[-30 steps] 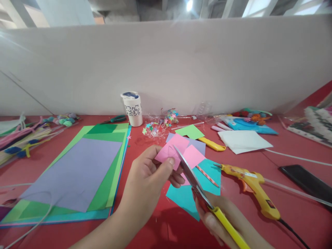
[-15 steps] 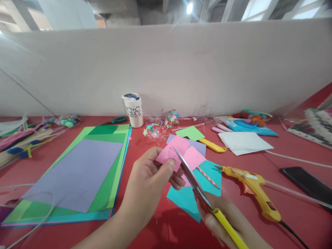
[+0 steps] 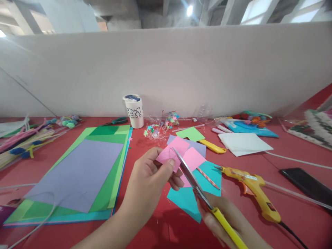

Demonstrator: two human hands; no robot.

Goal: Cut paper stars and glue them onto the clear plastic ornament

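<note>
Your left hand's (image 3: 149, 180) fingers pinch the small pink paper piece (image 3: 171, 154) above the red table (image 3: 259, 214); your right hand (image 3: 225, 221) grips yellow-handled scissors (image 3: 199, 190), blades nearly closed against the paper's edge.

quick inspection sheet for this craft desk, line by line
surface: red table, largely covered with craft supplies
job's things: pink paper piece, with the blades of the yellow-handled metal scissors against its right edge
clutter: stack of coloured paper sheets, yellow hot glue gun, white patterned cup, black phone, yellow utility knife, bundle of pipe cleaners, teal paper sheet
grips: left hand pinches the pink paper piece; right hand holds the scissors by the handle
cables: black cord from the glue gun; thin white cable at right; white cord at left
surroundings: white partition wall behind the table; no other person seen
</note>
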